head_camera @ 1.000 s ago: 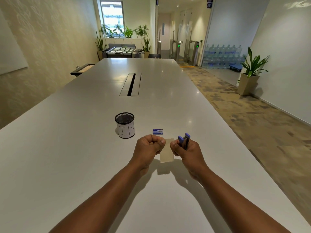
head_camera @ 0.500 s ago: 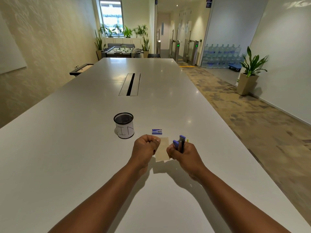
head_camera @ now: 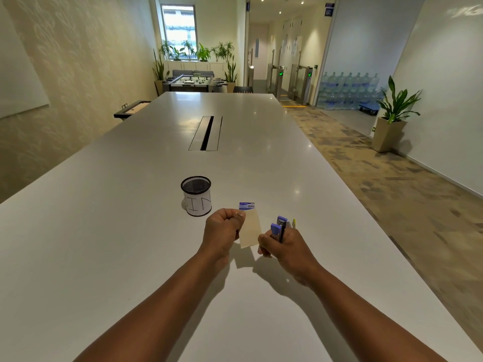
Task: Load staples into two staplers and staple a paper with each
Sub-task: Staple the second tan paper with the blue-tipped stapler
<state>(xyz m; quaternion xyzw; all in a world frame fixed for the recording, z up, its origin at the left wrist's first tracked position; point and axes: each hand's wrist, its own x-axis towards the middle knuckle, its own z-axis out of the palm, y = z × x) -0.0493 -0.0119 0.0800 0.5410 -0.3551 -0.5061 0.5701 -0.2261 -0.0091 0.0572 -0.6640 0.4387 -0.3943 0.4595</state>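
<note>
**Long white table, one stapler raised beside a slip of paper**

Pale and glossy, the table [head_camera: 130, 231] runs away from the camera toward a foosball table [head_camera: 194, 82] and potted plants under a far window. Above its near end the left hand [head_camera: 222, 231] is closed in a fist, pinching a small cream paper [head_camera: 251, 229] at its upper left corner; the sheet hangs upright, long axis roughly vertical, just clear of the right hand. The right hand [head_camera: 285, 246] is wrapped around a purple stapler [head_camera: 279, 227], which stands on end with its long axis pointing up and away; only the top shows, the body buried in the fingers. A sliver of yellow [head_camera: 294, 223] peeks out just behind it, too small to identify. Whether the stapler's mouth touches the paper cannot be told. Beyond the paper a small blue staple box [head_camera: 246, 205] lies flat, its print unreadable, and a black mesh cup [head_camera: 196, 195] with a hand-lettered white label stands to the left.
</note>
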